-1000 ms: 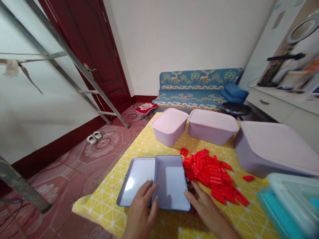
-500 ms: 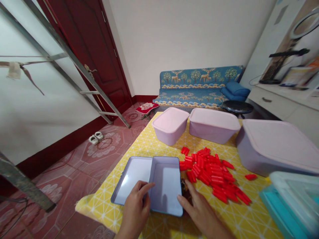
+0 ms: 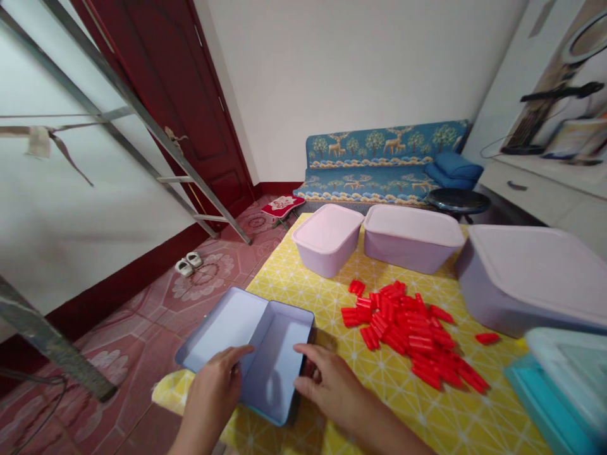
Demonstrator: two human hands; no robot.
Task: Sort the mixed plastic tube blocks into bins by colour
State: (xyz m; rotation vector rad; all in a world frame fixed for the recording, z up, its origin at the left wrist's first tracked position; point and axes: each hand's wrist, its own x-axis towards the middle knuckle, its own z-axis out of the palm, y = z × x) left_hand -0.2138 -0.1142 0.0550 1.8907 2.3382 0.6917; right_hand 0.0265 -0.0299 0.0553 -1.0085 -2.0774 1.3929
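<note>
A pale lavender-blue hinged box (image 3: 279, 344) lies unfolded at the table's left front, its flat lid (image 3: 227, 322) spread to the left. The deeper half holds nothing I can see. My left hand (image 3: 215, 382) grips it near the hinge, index finger stretched over the inner edge and the other fingers curled partly out of sight. On the right wall, my right hand (image 3: 332, 382) has its thumb and index finger at the rim, with the remaining fingers hidden behind. To the right of the box is a loose heap of small red plastic pieces (image 3: 412, 328).
Three lidded lilac bins (image 3: 327, 243) line the far and right sides of the table. A turquoise container (image 3: 559, 385) stands at the right front. The yellow patterned cloth (image 3: 265, 278) hangs over the left edge. A metal ladder (image 3: 190, 170) leans at left; a sofa (image 3: 370, 164) is behind.
The box has shifted left and turned askew, its lid end now past the table's left edge. Both hands moved left with it. The red pieces stay in their heap.
</note>
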